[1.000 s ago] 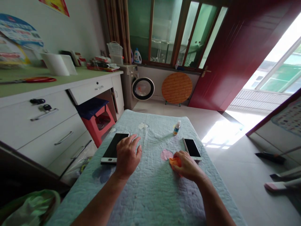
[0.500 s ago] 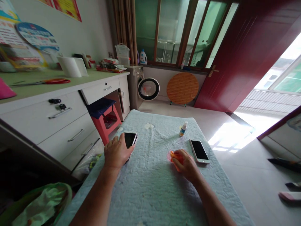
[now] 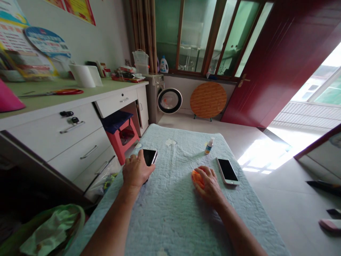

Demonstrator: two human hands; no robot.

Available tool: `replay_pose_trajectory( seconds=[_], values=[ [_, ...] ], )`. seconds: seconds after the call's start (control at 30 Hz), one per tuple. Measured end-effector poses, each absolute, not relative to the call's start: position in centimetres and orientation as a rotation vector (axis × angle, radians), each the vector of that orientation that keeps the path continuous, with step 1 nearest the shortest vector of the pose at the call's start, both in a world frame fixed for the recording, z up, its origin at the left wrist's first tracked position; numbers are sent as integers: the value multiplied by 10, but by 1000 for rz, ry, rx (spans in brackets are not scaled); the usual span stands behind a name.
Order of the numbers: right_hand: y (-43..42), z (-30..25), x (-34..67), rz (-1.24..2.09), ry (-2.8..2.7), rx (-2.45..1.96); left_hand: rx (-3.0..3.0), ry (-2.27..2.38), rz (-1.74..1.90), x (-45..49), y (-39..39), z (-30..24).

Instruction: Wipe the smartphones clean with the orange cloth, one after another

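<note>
My left hand lies over the near end of a black-screened phone at the left side of a table covered with a pale blue quilt, fingers curled round its edges. My right hand rests on an orange cloth, fingers bent over it. A second phone lies face up just to the right of that hand. A small white bottle with a blue label stands beyond it.
A white desk with drawers runs along the left, a red stool beneath it. A washing machine, a round wooden tabletop and a dark red door stand beyond. A green bag lies low left.
My left hand slid left from the quilt onto the left phone and closed over it. My right hand stayed on the orange cloth. The view turned slightly left.
</note>
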State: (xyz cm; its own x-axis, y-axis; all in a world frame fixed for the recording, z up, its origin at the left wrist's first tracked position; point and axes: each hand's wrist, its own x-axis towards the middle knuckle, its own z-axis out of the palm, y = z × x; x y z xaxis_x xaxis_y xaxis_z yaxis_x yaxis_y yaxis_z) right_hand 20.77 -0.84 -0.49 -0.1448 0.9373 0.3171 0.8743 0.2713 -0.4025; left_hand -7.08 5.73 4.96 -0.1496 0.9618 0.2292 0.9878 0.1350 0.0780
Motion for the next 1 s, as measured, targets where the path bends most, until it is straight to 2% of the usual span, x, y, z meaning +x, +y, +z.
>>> replay_pose_trajectory(
  seconds=[0.3, 0.47, 0.67, 0.77, 1.0],
  values=[
    [-7, -10, 212, 143, -2041, -1647, -1921, -2208, -460, -69, 58, 45],
    [-9, -5, 211, 183, -2054, -1662, -1997, -2039, -714, -61, 55, 49],
    [-11, 0, 212, 240, -2110, -1653, -2433, -1887, -1062, -21, 35, 40],
    [-11, 3, 211, 254, -2125, -1671, -2627, -1925, -1027, -1, 25, 28],
    [-11, 9, 208, 300, -2124, -1661, -2652, -1986, -810, 18, 18, 11]
  ],
)
